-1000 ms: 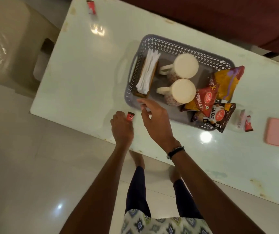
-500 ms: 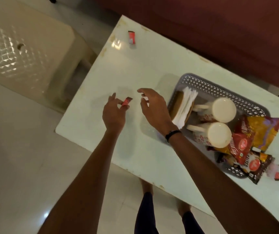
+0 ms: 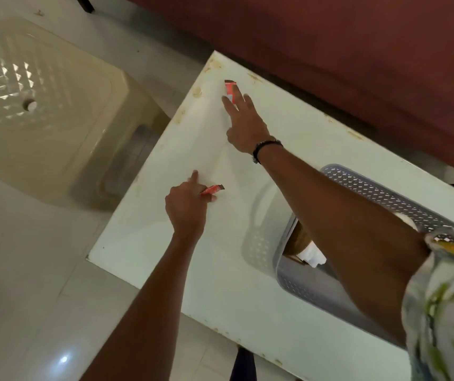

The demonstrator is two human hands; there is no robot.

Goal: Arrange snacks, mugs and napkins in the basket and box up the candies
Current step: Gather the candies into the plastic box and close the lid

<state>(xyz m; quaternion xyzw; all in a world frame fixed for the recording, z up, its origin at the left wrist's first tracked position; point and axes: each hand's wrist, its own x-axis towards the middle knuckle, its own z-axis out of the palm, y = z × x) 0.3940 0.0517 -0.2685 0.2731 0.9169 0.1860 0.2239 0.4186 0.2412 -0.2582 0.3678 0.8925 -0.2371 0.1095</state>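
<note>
My left hand (image 3: 186, 207) pinches a small red candy (image 3: 211, 190) above the white table (image 3: 165, 243), its forefinger sticking out. My right hand (image 3: 243, 121) stretches to the table's far left corner, fingers straight and spread over a second red candy (image 3: 230, 88) lying there; the fingertips touch or nearly touch it. The grey perforated basket (image 3: 357, 185) sits at the right, mostly hidden by my right arm. White napkins (image 3: 312, 255) in a brown holder show inside it. Mugs and snack packets are hidden.
A beige plastic stool (image 3: 41, 105) stands on the tiled floor left of the table. A dark red sofa (image 3: 357, 50) runs along the table's far edge. My patterned sleeve (image 3: 445, 298) fills the lower right.
My right hand has reached from beside the basket to the far corner candy. The left hand kept its candy and drifted little. The view swung left, hiding most of the basket.
</note>
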